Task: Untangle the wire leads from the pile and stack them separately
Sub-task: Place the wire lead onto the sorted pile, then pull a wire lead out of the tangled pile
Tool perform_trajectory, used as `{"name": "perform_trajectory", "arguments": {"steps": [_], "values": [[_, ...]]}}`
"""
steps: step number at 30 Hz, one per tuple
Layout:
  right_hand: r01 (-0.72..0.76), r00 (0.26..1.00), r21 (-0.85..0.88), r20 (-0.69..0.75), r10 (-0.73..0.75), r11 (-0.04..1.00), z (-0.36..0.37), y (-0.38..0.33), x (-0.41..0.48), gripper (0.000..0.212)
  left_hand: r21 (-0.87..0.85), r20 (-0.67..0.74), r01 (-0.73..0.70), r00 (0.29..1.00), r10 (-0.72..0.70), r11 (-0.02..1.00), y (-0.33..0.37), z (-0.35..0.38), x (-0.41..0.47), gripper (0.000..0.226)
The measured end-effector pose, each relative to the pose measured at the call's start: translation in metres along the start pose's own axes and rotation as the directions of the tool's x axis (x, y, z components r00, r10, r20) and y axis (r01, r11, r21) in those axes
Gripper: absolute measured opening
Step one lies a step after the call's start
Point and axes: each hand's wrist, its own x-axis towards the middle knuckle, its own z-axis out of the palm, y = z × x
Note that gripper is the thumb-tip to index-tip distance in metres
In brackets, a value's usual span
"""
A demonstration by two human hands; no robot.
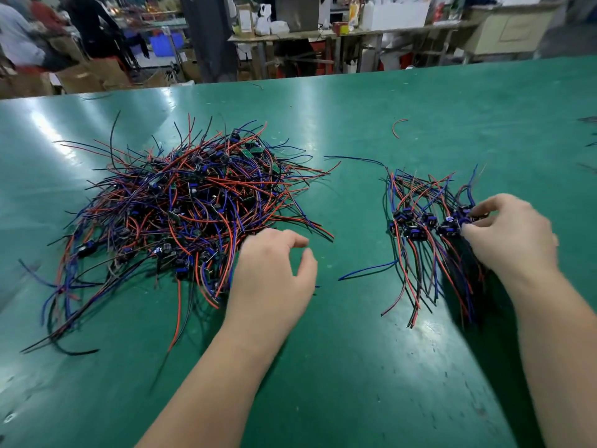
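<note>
Pinching a block (466, 219) on the stack (416, 244), the right hand (510, 236) is taking seemingly light, floppy leads (420, 192) by their stiff part, while the left hand (274, 273) is hovering empty, relaxed, beside the pile (181, 208).

No legible text, label or number anywhere

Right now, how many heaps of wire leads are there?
2: tangled pile at left; sorted stack at right, pinched by the right hand. More may lie beyond the right edge.

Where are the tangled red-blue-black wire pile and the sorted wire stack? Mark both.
tangled red-blue-black wire pile (193, 202): head view, middle of the heap.
sorted wire stack (416, 221): head view, on its row of blue components.
</note>
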Motion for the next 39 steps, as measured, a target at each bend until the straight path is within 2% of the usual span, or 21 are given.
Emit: {"name": "perform_trajectory", "arguments": {"steps": [1, 3, 5, 10, 13, 16, 19, 21, 23, 25, 26, 28, 30, 31, 33, 36, 39], "values": [[0.0, 1.0, -0.041, 0.005, 0.0, 0.999, 0.0, -0.001, -0.001, 0.013, 0.146, 0.034, 0.008, 0.999, -0.013, 0.989, -0.004, 0.0, 0.0, 0.024], [0.008, 1.0, -0.103, 0.018, -0.006, 0.995, 0.001, -0.002, -0.002, 0.014, 0.363, 0.108, 0.105, 0.982, -0.153, 0.926, -0.009, 0.0, -0.001, 0.037], [0.002, 0.999, -0.123, 0.037, 0.003, 0.992, 0.001, -0.002, -0.002, 0.014, 0.473, 0.142, 0.14, 0.962, -0.232, 0.87, -0.013, 0.0, -0.002, 0.043], [0.057, 0.996, -0.104, 0.071, -0.05, 0.993, 0.006, -0.009, -0.007, 0.014, 0.584, 0.106, 0.168, 0.954, -0.28, 0.794, -0.019, -0.001, 0.004, 0.046], [0.088, 0.996, -0.058, 0.027, -0.086, 0.994, 0.006, -0.016, -0.012, 0.017, 0.629, 0.049, 0.187, 0.959, -0.279, 0.754, -0.024, -0.007, 0.008, 0.04], [0.123, 0.992, -0.004, 0.002, -0.123, 0.992, 0.005, -0.021, -0.016, 0.021, 0.602, -0.017, 0.235, 0.959, -0.282, 0.763, -0.03, -0.016, 0.017, 0.028], [0.186, 0.982, 0.064, -0.005, -0.186, 0.98, 0.007, -0.024, -0.02, 0.021, 0.489, -0.079, 0.27, 0.961, -0.267, 0.83, -0.032, -0.022, 0.022, 0.024], [0.236, 0.972, 0.147, -0.017, -0.236, 0.961, 0.009, -0.028, -0.027, 0.019, 0.352, -0.12, 0.242, 0.97, -0.213, 0.904, -0.029, -0.023, 0.022, 0.02], [0.235, 0.968, 0.328, 0.008, -0.251, 0.915, 0.009, -0.035, -0.035, 0.018, 0.125, -0.165, 0.115, 0.982, -0.094, 0.985, -0.022, -0.02, 0.019, 0.013], [0.12, 0.945, 0.596, 0.177, -0.275, 0.794, 0.008, -0.044, -0.045, 0.02, -0.108, -0.19, -0.085, 0.98, 0.063, 0.99, -0.01, -0.014, 0.014, 0.013], [0.004, 0.894, 0.719, 0.309, -0.324, 0.695, 0.008, -0.049, -0.051, 0.021, -0.207, -0.174, -0.156, 0.977, 0.121, 0.966, -0.004, -0.01, 0.011, 0.015], [-0.261, 0.71, 0.813, 0.527, -0.467, 0.521, 0.009, -0.055, -0.062, 0.015, -0.388, -0.085, -0.205, 0.979, 0.187, 0.899, 0.007, -0.003, 0.004, 0.018], [-0.42, 0.583, 0.807, 0.59, -0.559, 0.414, 0.01, -0.057, -0.067, 0.025, -0.538, 0.035, -0.166, 0.975, 0.219, 0.827, 0.015, 0.003, -0.003, 0.022], [-0.453, 0.565, 0.807, 0.589, -0.579, 0.379, 0.01, -0.057, -0.068, 0.028, -0.601, 0.095, -0.121, 0.971, 0.22, 0.79, 0.018, 0.005, -0.006, 0.022], [-0.462, 0.579, 0.812, 0.58, -0.573, 0.356, 0.01, -0.057, -0.067, 0.024, -0.704, 0.191, -0.002, 0.962, 0.193, 0.71, 0.021, 0.008, -0.01, 0.02], [-0.446, 0.608, 0.815, 0.58, -0.542, 0.37, 0.01, -0.055, -0.064, 0.02, -0.798, 0.29, 0.155, 0.946, 0.144, 0.583, 0.022, 0.009, -0.01, 0.029], [-0.414, 0.567, 0.812, 0.584, -0.581, 0.412, 0.009, -0.054, -0.064, 0.021, -0.847, 0.329, 0.249, 0.939, 0.096, 0.47, 0.023, 0.005, -0.007, 0.04]]}}
